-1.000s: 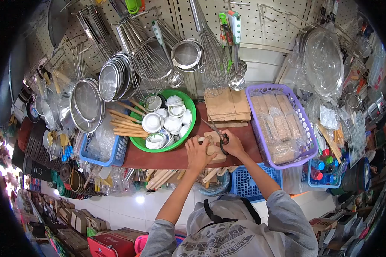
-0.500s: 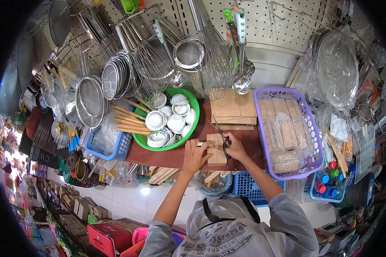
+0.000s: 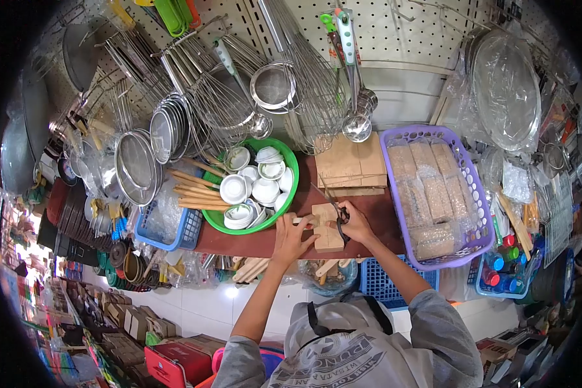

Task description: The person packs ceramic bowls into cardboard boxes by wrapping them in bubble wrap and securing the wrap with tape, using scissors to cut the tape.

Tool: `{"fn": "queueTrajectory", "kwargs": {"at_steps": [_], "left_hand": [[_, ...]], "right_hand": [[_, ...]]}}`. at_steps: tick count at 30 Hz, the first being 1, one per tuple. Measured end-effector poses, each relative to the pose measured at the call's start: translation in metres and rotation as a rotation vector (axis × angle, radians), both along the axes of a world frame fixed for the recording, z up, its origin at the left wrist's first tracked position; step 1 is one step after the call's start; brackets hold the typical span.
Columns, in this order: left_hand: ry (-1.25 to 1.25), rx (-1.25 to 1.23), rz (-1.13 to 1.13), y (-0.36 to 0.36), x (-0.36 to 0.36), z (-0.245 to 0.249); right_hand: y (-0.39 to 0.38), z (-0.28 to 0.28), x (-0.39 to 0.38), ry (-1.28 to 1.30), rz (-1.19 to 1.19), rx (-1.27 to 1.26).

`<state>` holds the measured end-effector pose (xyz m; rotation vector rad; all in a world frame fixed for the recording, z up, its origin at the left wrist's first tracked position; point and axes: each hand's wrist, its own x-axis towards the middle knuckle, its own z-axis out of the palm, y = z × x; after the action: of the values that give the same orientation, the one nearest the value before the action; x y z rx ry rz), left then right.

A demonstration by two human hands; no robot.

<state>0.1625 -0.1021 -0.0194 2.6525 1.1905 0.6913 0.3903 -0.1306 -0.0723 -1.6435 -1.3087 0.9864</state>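
A small brown cardboard box (image 3: 328, 238) lies on the dark red tabletop between my two hands. My right hand (image 3: 357, 225) grips a pair of scissors (image 3: 330, 197) by the dark handles, at the box's right side. The blades point up and left, apart from each other, toward a stack of flat brown cardboard (image 3: 349, 161). At the box's left, my left hand (image 3: 291, 238) has its thumb against the box edge. Its fingers close around a short pale piece (image 3: 303, 220) that reaches toward the box; I cannot tell what it is.
A green basin (image 3: 290, 194) of white bowls and wooden-handled tools stands left. On the right, a purple basket (image 3: 399, 213) holds bubble-wrapped brown packs. Whisks (image 3: 310, 84), strainers (image 3: 273, 85) and ladles (image 3: 357, 127) hang above. A blue crate (image 3: 394, 291) sits below the table edge.
The camera view has shifted slightly. Both hands stay beside the box, the scissors still in the right one; the left fingers have drawn back a little from the box top.
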Motion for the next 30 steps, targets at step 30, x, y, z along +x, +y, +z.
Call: {"fn": "queueTrajectory", "kwargs": {"at_steps": [30], "left_hand": [[-0.033, -0.025, -0.086, 0.017, -0.003, 0.002]], "right_hand": [[-0.119, 0.081, -0.019, 0.271, 0.296, -0.589]]}}
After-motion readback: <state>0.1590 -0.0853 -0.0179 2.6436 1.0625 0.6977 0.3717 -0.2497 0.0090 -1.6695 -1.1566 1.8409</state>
